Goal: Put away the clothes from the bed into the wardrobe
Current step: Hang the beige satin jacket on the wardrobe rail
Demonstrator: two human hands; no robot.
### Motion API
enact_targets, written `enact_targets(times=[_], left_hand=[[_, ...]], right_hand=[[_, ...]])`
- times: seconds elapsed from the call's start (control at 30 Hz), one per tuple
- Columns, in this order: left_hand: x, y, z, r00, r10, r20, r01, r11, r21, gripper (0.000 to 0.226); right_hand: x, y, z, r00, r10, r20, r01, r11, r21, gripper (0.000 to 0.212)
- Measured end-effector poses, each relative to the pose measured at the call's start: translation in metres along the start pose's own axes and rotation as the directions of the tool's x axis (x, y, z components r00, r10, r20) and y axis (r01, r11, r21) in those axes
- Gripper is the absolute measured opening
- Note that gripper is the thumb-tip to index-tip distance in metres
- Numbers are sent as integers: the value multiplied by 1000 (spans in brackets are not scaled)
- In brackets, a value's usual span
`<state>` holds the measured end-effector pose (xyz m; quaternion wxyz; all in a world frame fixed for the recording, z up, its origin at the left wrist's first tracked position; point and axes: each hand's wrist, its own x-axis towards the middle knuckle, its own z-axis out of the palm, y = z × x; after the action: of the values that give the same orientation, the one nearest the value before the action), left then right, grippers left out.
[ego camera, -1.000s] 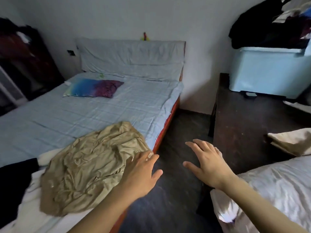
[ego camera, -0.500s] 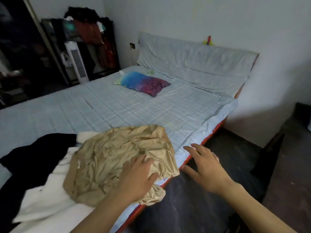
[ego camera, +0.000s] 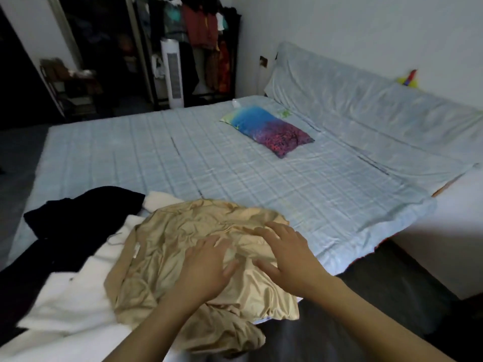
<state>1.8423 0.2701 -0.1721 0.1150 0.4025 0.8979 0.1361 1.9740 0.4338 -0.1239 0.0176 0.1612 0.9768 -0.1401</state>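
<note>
A crumpled tan satin garment (ego camera: 170, 246) lies at the near corner of the bed (ego camera: 235, 173), partly hanging over its edge. Under it and to the left lie a white garment (ego camera: 65, 301) and a black garment (ego camera: 78, 220). My left hand (ego camera: 206, 267) rests flat on the tan garment with fingers spread. My right hand (ego camera: 285, 254) lies beside it on the same cloth, fingers also apart. Neither hand has cloth gathered in it. A dark open wardrobe (ego camera: 203, 40) with hanging clothes stands at the far side of the bed.
A blue and purple pillow (ego camera: 266, 129) lies near the cloth-covered headboard (ego camera: 366, 100). A white tower fan (ego camera: 172, 74) stands by the wardrobe. Dark floor (ego camera: 366, 309) runs along the bed's right side, next to a white wall (ego camera: 444, 244).
The view has swung left, bringing the wardrobe into sight. My right hand moved from over the floor onto the tan garment; my left hand stays on the cloth.
</note>
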Motion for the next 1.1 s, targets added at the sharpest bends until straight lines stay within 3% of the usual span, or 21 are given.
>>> enact_targets(times=[0.3, 0.57, 0.7, 0.83, 1.0, 1.1], left_hand=[[31, -38, 12, 953, -301, -24, 302, 953, 22, 86], [61, -19, 21, 796, -605, -14, 604, 796, -44, 98], [60, -20, 16, 711, -698, -88, 695, 716, -61, 93], [45, -38, 13, 604, -786, -133, 781, 617, -95, 88], [27, -69, 14, 482, -870, -107, 851, 493, -181, 82], [25, -99, 21, 451, -890, -63, 865, 453, -215, 65]], right_hand=[[105, 28, 21, 968, -224, 115, 218, 974, 66, 87], [215, 68, 21, 866, -460, 197, 443, 888, 124, 105], [259, 54, 33, 809, -551, 204, 520, 833, 190, 84], [276, 19, 40, 728, -652, 213, 610, 757, 234, 80], [302, -18, 67, 633, -723, 277, 689, 689, 225, 68], [325, -42, 86, 608, -730, 313, 717, 674, 177, 64]])
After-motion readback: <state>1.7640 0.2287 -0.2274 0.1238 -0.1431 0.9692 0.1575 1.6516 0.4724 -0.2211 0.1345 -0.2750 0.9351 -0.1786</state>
